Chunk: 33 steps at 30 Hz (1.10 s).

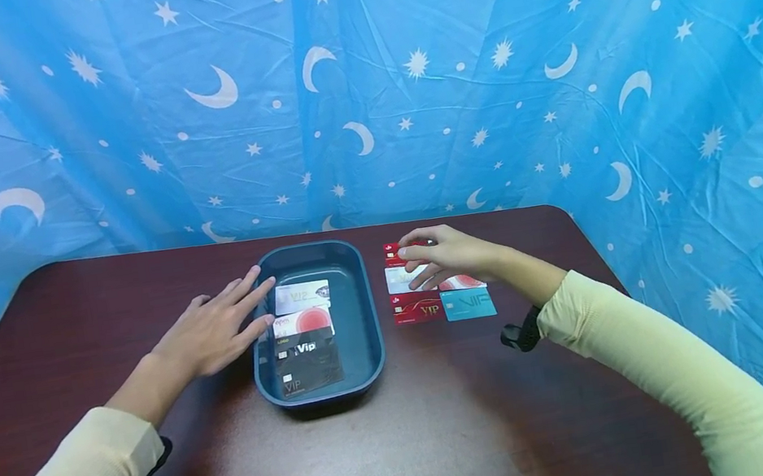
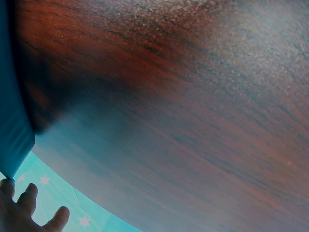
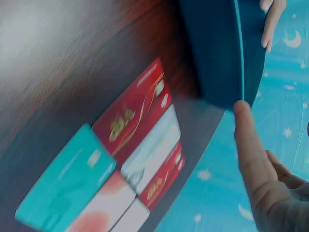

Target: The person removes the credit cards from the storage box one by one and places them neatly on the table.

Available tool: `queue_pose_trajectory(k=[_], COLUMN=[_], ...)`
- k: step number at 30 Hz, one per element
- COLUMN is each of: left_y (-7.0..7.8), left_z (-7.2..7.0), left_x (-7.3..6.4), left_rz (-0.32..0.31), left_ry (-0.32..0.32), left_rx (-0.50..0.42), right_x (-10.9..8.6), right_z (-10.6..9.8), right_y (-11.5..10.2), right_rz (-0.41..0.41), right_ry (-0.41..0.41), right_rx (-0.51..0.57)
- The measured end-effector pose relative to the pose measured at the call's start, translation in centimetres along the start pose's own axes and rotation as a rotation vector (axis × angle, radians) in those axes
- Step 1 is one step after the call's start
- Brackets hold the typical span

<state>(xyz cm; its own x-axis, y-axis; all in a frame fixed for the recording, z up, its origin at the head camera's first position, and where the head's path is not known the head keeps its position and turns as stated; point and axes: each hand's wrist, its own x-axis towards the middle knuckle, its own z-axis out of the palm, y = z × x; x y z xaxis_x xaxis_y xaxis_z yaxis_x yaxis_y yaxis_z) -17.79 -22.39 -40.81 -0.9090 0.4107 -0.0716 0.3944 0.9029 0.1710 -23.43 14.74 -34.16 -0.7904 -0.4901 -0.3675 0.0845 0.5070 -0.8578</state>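
Note:
My left hand (image 1: pixel 214 333) rests at the left rim of a dark blue tray (image 1: pixel 372 305), its fingers spread over the edge. Inside the tray, several cards overlap in a column: a white VIP card (image 1: pixel 301 296), one with a red circle (image 1: pixel 301 322) and black cards (image 1: pixel 308 371). My right hand (image 1: pixel 453 250) hovers above cards on the table, fingers loosely bent, with nothing visible between them. Beneath it lie a red VIP card (image 1: pixel 416 308), a teal card (image 1: pixel 469 304) and a white card (image 3: pixel 153 151). A second red card (image 3: pixel 163 179) is farther back.
The dark wooden table (image 1: pixel 414 455) has rounded back corners. Behind it hangs a blue curtain (image 1: pixel 360 93) with white moons and stars. The tray's raised wall (image 3: pixel 217 53) stands just left of the loose cards.

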Motion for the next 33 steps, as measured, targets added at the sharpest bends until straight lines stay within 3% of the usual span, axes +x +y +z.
queue_pose_trajectory(k=[6, 12, 19, 33], left_y=[0.1, 0.1, 0.1, 0.1], left_z=[0.1, 0.0, 0.0, 0.0], left_x=[0.3, 0.1, 0.0, 0.0], left_rz=[0.005, -0.004, 0.004, 0.008], left_ry=[-0.005, -0.002, 0.009, 0.013], left_rx=[0.006, 0.004, -0.007, 0.000], right_x=[1.1, 2.0, 2.7, 4.3], right_z=[2.5, 5.0, 7.3, 9.8], right_y=[-0.7, -1.4, -1.9, -3.2], right_rz=[-0.069, -0.060, 0.006, 0.162], right_ry=[-0.067, -0.146, -0.200, -0.266], right_rx=[0.140, 0.175, 0.131, 0.005])
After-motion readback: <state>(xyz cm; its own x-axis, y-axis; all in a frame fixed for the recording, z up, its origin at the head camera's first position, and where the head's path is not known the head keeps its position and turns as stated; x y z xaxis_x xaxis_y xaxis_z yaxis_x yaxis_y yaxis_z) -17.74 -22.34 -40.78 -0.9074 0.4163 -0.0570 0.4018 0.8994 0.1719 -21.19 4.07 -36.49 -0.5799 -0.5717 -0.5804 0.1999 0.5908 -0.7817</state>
